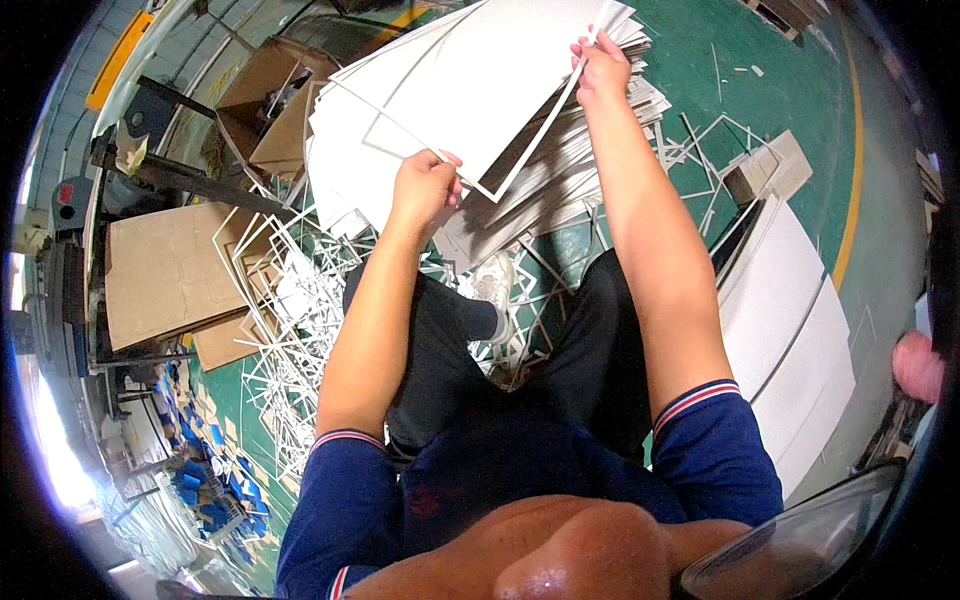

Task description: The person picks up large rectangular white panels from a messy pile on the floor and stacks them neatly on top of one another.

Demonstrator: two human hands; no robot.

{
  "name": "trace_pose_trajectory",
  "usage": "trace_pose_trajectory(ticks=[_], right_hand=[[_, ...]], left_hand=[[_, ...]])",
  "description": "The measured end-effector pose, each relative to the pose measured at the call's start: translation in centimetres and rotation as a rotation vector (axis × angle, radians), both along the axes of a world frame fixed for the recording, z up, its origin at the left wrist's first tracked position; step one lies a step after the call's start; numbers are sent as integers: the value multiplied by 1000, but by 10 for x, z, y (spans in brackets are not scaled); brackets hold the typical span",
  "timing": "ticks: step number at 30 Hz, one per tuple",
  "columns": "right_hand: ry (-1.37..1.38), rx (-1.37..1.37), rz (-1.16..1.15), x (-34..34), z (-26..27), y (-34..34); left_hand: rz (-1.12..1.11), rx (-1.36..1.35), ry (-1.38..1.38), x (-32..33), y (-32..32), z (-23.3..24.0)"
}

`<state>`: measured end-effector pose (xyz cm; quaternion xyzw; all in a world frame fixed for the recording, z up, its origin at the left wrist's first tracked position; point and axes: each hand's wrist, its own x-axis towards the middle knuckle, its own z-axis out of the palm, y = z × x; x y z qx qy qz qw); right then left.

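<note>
A thin white cardboard strip (534, 147) bends at a corner in front of me, narrow along its left run and wider along its right. My left hand (426, 186) pinches the narrow run close to that corner. Farther up, my right hand (604, 69) grips the wider run near its far end. Under the strip lies a large white board sheet (480, 82), on top of a fanned, uneven stack of white sheets (551, 191). Between strip and sheet edge a dark gap shows near the corner. The strip's shadow falls across the sheet.
Tangled white offcut strips (300, 330) pile up by my left leg. More white sheets (787, 352) lie to the right, near a small cardboard block (772, 165). Flat brown cardboard (176, 266) and an open carton (277, 112) stand left. Blue and tan scraps (206, 472) litter the floor.
</note>
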<state>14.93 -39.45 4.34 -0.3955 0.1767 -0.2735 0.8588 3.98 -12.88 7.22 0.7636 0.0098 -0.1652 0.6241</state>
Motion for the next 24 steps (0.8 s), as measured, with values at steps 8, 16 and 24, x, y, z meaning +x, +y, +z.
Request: trace_pose_trajectory(ticks=[8,16,24], right_hand=[[-214,-379,217,10,26,39],[-95,-1068,435,-42,42,88],[784,-783,920,-63,8,61]], left_hand=[[225,-32,-290,-2,15,6],[917,-493,-285,-98,227,-2],[1437,-280,531,-300,332,-134]])
